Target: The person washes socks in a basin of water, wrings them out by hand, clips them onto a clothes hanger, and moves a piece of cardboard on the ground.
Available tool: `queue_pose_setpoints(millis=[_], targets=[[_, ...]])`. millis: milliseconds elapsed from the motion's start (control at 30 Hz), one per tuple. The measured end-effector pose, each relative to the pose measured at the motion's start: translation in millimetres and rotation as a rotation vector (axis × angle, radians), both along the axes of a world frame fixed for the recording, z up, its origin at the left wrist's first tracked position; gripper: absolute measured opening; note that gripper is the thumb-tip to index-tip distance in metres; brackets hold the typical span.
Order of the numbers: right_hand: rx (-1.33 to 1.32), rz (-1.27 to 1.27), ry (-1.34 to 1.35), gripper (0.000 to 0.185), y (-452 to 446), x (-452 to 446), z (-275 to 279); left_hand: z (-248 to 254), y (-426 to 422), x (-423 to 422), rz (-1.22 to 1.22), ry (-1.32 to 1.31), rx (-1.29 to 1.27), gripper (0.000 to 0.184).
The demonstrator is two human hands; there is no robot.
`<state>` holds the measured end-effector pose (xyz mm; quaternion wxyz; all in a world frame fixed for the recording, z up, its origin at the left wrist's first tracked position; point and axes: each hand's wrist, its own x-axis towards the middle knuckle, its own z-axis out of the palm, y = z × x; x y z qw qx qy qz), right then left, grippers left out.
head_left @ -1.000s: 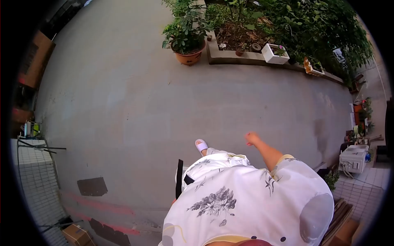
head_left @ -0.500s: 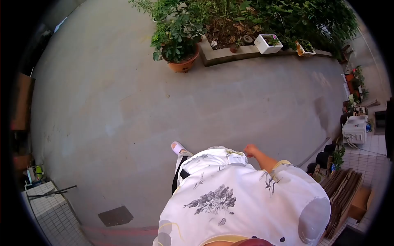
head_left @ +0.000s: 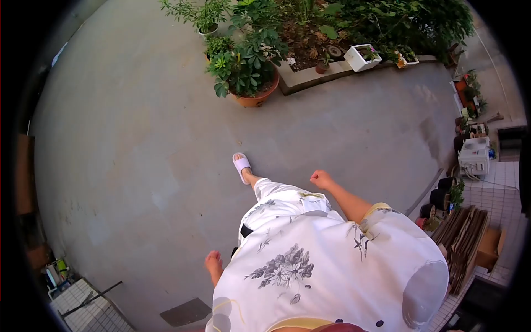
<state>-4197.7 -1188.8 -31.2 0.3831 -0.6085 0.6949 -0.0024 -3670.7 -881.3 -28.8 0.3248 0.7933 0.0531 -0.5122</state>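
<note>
My right hand is out in front of my body, over the grey concrete ground, with its fingers curled closed and no object showing in them. Low at the left of my white patterned shirt, my left hand hangs beside my hip; its fingers look curled, and whether anything is in them cannot be made out. Neither hand touches anything in view. A foot in a pale pink slipper is stretched forward on the ground.
A large potted plant stands by the raised garden bed's low wall, which bears a white planter box. At right are a white outdoor unit, several pots and stacked brown boards. A tiled ledge is at lower left.
My left hand has come into view at the lower left. The slippered foot has swung forward, and my right hand has moved up and left. The view has shifted over the ground.
</note>
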Motion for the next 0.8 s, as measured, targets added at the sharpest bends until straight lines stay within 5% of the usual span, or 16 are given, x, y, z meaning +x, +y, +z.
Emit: queue_pose_setpoints(millis=[67,200,300,600,800], targets=[[0.336,-0.153,0.057,0.021,-33.8,16.3,-12.0,-12.8,-25.1,13.7,-0.157,0.006,0.044,0.036],[0.519,0.064,0.275,0.025,-93.6,53.9,-28.8,-21.5,-88.6,36.3,-0.504,0.014,0.154,0.036],[0.399,0.249,0.183,0.026,-177.5,108.9,-29.1,-12.8,-138.5,63.7,-0.560,0.005,0.173,0.037],[0.132,-0.141,-0.443,0.016,-354.4,288.8,51.4,4.2,-280.7,163.2,-0.543,-0.031,0.156,0.039],[0.212,-0.133,-0.093,0.018,-351.3,292.4,-23.0,-15.0,-360.3,266.8,-0.720,-0.027,0.194,0.040]])
